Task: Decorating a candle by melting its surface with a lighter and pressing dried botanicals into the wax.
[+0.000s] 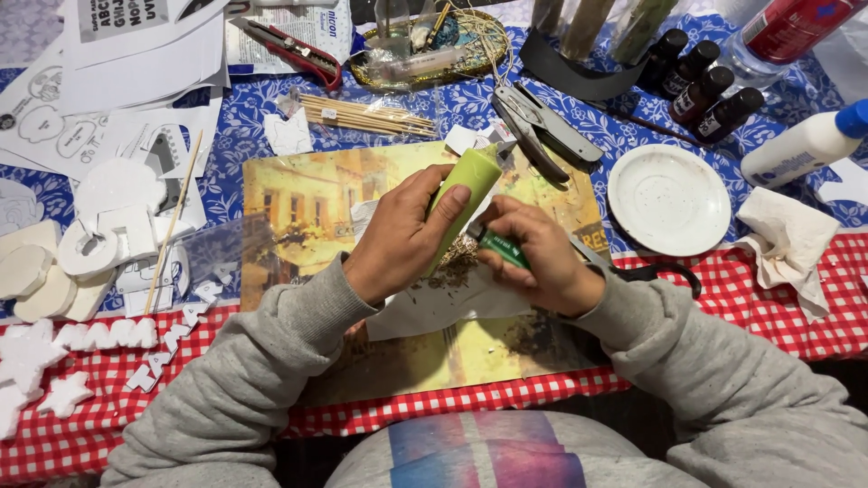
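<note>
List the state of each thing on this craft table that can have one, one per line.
Left hand: grip shut on green tube.
Green tube: held tilted over the mat.
Right hand: grip shut on green tool.
Green tool: tip against the tube.
White plate: bare, upright.
Hole punch: lying flat.
Skewers: lying in a loose bundle.
Dark bottles: capped.
Glue bottle: lying, blue cap on.

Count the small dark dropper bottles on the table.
4 small dark bottles lie in a row at top right, behind the white plate and left of the white glue bottle. Others may be hidden past the frame's top edge.
</note>
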